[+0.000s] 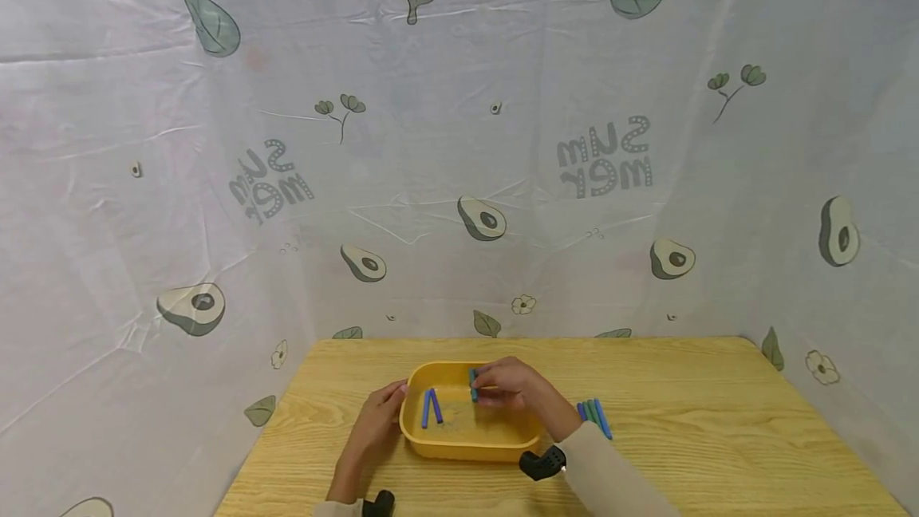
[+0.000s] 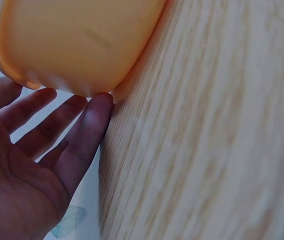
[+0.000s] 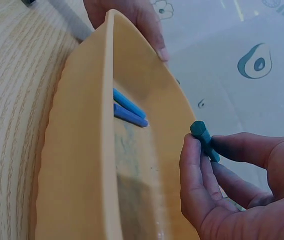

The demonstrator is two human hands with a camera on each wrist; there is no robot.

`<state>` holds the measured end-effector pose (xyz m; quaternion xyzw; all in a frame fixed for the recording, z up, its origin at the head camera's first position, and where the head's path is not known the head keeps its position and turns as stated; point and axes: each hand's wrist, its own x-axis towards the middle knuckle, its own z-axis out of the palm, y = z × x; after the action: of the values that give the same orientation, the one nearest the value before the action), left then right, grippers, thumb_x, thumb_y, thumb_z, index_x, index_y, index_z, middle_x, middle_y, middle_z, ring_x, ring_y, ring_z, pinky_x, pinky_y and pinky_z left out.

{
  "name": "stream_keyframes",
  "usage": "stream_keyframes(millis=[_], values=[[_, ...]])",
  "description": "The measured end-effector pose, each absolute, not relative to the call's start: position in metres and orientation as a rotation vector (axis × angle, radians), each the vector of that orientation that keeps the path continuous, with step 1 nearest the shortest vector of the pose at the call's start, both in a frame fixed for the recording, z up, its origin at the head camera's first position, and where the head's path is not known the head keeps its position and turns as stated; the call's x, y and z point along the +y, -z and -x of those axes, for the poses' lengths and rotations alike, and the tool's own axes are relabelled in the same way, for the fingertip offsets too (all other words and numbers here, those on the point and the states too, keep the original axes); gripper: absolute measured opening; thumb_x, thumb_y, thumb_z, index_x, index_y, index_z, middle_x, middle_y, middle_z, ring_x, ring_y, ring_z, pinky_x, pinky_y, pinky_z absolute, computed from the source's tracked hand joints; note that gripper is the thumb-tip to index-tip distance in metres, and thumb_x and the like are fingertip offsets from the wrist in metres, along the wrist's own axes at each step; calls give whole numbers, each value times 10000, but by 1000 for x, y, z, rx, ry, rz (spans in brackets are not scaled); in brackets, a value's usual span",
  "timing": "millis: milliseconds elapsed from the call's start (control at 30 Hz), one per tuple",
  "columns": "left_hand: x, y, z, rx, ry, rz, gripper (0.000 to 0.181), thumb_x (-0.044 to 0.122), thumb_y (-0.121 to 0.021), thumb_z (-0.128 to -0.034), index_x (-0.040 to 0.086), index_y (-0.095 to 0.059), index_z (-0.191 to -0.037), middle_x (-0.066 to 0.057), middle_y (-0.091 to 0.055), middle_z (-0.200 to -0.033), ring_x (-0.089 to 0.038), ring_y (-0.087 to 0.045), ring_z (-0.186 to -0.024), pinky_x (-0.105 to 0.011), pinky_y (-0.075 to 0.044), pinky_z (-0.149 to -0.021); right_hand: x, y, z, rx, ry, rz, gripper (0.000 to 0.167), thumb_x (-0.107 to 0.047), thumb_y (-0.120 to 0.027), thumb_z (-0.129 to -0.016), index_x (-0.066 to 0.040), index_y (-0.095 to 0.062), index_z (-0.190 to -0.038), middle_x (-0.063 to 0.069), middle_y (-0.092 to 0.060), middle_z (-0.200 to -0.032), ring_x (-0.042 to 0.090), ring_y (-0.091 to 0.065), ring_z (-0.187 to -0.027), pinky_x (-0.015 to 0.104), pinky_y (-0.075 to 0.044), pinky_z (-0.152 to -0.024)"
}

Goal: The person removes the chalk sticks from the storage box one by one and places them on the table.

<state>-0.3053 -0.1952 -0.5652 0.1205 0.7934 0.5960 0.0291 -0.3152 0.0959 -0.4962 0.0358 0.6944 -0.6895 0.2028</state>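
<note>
Head view shows a pale printed cloth (image 1: 431, 142) behind the desk (image 1: 704, 421), bearing the word "summer" twice, split over two lines in grey dotted letters; both words (image 1: 606, 156) read mirrored. Fragments of grey lettering in the right wrist view's top corner are cut off by the edge, too partial to read.

On the desk sits a yellow tray (image 1: 474, 451). The right hand (image 1: 511, 381) pinches a short teal stick (image 3: 205, 140) between thumb and fingers, above the tray's inside; the fingers cover part of it. The left hand (image 2: 36, 155) has its fingers extended, tips touching the tray's outer end wall. Inside, a blue stick (image 1: 426, 408) and a purple stick (image 1: 435, 406) lean together at their far ends, beside smudges on the floor.

Right of the tray, four sticks (image 1: 594, 419) in purple, green and blue lie in a row, their near ends partly hidden by the right sleeve (image 1: 610, 465). The left sleeve (image 1: 337, 509) is cut off at the bottom edge.
</note>
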Motion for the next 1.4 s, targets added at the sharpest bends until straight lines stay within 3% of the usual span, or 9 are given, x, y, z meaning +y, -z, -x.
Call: stream_keyframes(millis=[467, 700, 1000, 1400], values=[[-194, 566, 305, 2415, -1868, -346, 504, 312, -514, -1152, -37, -581, -1509, -284, -700, -1367, -249, -756, -1038, -269, -609, -754, 110, 487, 310, 1927, 1921, -86, 459, 35, -682, -987, 139, -583, -1424, 125, -676, -1029, 186, -713, -867, 334, -668, -799], [-195, 566, 306, 2435, -1852, -338, 497, 308, -501, -1157, -27, -582, -1514, -273, -686, -1402, -235, -751, -1062, -249, -601, -793, 116, 483, 309, 1917, 1918, -89, 475, 35, -689, -989, 135, -579, -1440, 131, -679, -1042, 183, -708, -873, 321, -665, -797], [-194, 567, 308, 2439, -1864, -336, 500, 310, -496, -1159, -34, -582, -1511, -279, -681, -1409, -309, -753, -1129, -256, -617, -824, 128, 479, 309, 1899, 1908, -76, 490, 35, -669, -999, 150, -540, -1458, 98, -674, -1011, 153, -703, -863, 298, -662, -783], [-190, 565, 306, 2346, -1925, -331, 516, 319, -492, -1161, -48, -565, -1517, -302, -688, -1372, -256, -746, -1054, -298, -630, -775, 146, 481, 309, 1862, 1914, -29, 545, 14, -659, -1017, 158, -483, -1511, 90, -667, -1034, 153, -707, -895, 267, -653, -799]])
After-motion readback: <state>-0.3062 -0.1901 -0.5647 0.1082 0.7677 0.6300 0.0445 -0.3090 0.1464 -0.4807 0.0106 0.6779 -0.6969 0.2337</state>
